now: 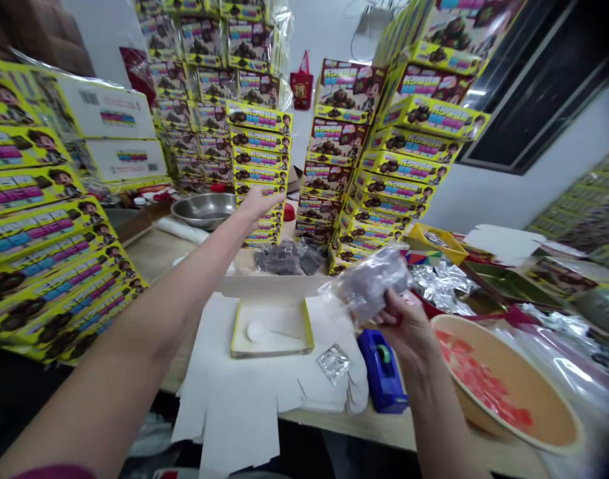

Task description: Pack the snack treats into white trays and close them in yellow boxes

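The hands are working well apart: the right hand (407,322) is gripping a clear bag (369,283), right of the open box (308,327); the left hand (256,201) is reaching far, its grip impossible to tell. The box is already holding a white disc (256,331); the bag and foil packet (334,363) are lying outside, closing undone.

Bare left hand (257,202) and right hand (405,327); magenta left sleeve (55,472).

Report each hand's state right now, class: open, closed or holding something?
Left hand: before stacked yellow boxes; open or closed cannot be told.
Right hand: closed, holding a clear plastic packet.
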Action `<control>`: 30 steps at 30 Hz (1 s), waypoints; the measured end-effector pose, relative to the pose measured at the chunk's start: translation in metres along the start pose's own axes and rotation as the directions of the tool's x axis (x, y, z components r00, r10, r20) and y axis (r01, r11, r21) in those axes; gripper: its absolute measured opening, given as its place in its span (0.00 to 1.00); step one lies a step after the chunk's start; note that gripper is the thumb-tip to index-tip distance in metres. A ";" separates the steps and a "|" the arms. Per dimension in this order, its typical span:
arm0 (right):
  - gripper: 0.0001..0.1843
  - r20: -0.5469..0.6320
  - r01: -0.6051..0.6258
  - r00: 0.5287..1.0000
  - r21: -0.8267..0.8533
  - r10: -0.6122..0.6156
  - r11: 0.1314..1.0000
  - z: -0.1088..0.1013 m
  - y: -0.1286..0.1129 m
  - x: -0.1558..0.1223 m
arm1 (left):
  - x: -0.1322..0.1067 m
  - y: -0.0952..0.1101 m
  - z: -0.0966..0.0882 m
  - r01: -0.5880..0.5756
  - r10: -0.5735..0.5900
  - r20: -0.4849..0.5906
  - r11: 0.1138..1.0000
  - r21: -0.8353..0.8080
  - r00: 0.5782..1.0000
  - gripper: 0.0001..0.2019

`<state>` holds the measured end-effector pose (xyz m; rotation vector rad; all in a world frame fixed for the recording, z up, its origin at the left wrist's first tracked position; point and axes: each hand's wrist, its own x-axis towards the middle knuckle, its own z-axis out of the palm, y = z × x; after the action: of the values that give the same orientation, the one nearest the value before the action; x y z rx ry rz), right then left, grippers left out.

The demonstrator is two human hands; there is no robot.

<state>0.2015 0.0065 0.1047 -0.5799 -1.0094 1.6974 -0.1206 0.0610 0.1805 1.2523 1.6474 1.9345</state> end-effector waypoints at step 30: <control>0.15 0.456 0.578 0.793 -0.773 0.405 -0.262 0.039 0.183 0.035 | -0.211 -0.078 -0.110 -0.244 -0.148 0.395 0.580 0.778 0.907 0.17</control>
<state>0.0631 0.0042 -0.0253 -0.8721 -2.9975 0.2154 -0.1073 -0.1358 0.0272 1.8646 2.3309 0.7054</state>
